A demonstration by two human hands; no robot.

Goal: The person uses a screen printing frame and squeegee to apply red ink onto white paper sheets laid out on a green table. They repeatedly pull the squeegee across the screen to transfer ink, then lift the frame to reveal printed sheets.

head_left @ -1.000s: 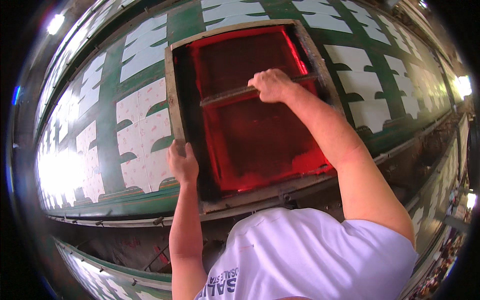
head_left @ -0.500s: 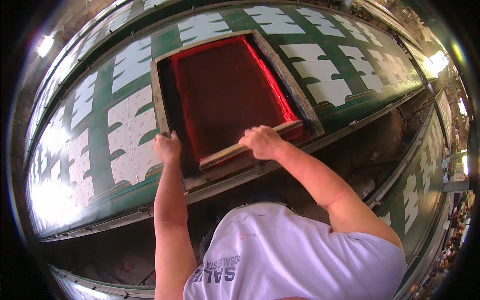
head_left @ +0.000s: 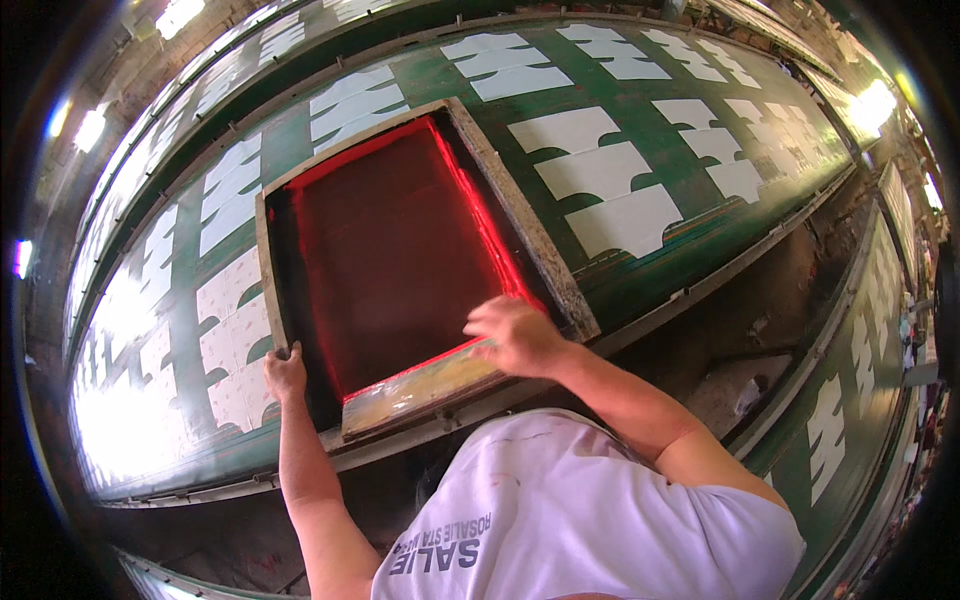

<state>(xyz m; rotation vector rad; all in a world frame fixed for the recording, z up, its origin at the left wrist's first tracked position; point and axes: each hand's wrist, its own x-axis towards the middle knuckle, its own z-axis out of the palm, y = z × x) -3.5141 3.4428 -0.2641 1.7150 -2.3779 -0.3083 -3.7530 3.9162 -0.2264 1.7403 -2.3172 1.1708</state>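
Observation:
A wooden-framed printing screen (head_left: pixel 530 232) lies tilted across the long green table, with a dark red mesh and bright red ink along its edges. My left hand (head_left: pixel 287 372) is closed round the left rail of the frame, thumb on top. Above the near right part of the screen is my right hand (head_left: pixel 520 338), slightly blurred, its fingers stretched out and apart. Below its fingers, a shiny yellowish board (head_left: pixel 420 390) spans the near end of the screen. It looks like the squeegee tipped onto its face, though its right end is hidden behind my hand.
Cut white fabric pieces (head_left: pixel 590 170) lie in rows on the green table (head_left: pixel 640 300). Patterned pieces (head_left: pixel 235 330) are left of the frame. A metal rail (head_left: pixel 700 290) edges the table; another table (head_left: pixel 850 440) with pieces stands at the right.
My right hand has let go of the squeegee and opened. A shiny broad face now shows at the screen's near end. The whole view has shifted; my left hand keeps its hold on the frame.

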